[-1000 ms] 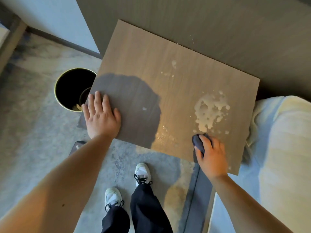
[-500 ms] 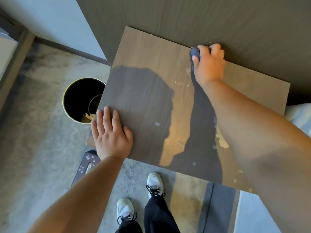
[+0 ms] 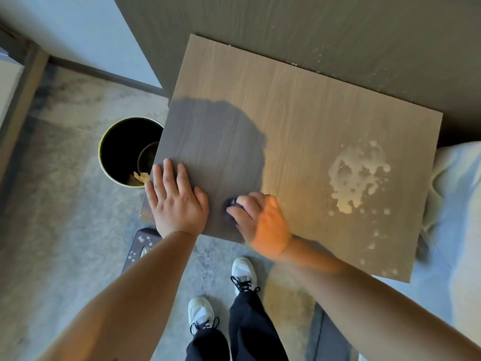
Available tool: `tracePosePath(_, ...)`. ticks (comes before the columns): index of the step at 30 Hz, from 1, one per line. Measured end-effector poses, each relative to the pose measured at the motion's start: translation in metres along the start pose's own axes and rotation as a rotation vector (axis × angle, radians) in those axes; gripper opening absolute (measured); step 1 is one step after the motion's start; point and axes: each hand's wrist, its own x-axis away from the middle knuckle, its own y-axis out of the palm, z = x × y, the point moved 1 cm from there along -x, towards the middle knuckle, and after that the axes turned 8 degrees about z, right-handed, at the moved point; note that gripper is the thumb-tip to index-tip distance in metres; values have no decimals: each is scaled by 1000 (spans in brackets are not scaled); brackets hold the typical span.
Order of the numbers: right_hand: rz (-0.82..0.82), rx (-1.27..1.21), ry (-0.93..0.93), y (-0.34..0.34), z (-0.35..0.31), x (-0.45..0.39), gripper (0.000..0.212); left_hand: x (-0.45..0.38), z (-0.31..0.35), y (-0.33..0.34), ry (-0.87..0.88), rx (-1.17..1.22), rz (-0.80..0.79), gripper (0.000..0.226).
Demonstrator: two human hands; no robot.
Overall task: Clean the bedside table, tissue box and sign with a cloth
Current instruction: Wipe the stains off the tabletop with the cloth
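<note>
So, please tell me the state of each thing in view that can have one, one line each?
bedside table: top bears a pale splatter at its right side.
cloth: bunched, pressed on the table top.
right hand: grips the cloth, blurred.
left hand: flat on the table's near left corner.
bin: uncovered, scraps inside.

The person is wearing nothing on either forearm: both arms are showing bare from the lower edge of the view up to the wrists, with no sleeve, watch or bracelet. The left hand [image 3: 177, 204] and the right hand [image 3: 260, 222] are going ungloved, and no ring is showing on the fingers [image 3: 166, 173]. Well below the fingers, black trousers [image 3: 244, 332] are covering both legs down to the ankles. The feet are wearing white sneakers [image 3: 243, 272] that are carrying black laces tied in bows.
</note>
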Motion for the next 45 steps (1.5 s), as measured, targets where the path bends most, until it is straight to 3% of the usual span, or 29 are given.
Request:
tracePosePath(2,-87,-5,-56,-5,-8,16,18,0,0,-1,1,1,-4,61)
tracePosePath(4,-78,-16,16,-19,6,19,25,0,0,-2,-2,6,-22,62)
tracePosePath(8,230,71,499,-60,99,-16,33,0,0,-3,-4,26,-47,62)
tracePosePath(10,226,158,614,-72,146,-35,35,1,0,-4,-2,27,-59,62)
tracePosePath(13,76,255,565,-61,166,-49,32,2,1,-4,6,26,-66,62)
tracePosePath(19,134,199,496,-33,93,-2,30,2,1,-4,9,32,-71,62)
tracePosePath(25,29,101,386,-16,6,100,37,2,1,-4,10,40,-71,62)
tracePosePath(33,15,-40,355,-24,-31,127,38,2,3,-9,1,40,-97,62)
tracePosePath(39,92,-194,506,-61,-11,112,30,2,25,-17,-59,116,-114,65)
tracePosePath(42,172,-220,565,-86,28,87,30,5,72,-11,45,148,-206,65)
tracePosePath(45,274,-174,611,-109,88,55,28,7,99,-1,39,109,-244,64)
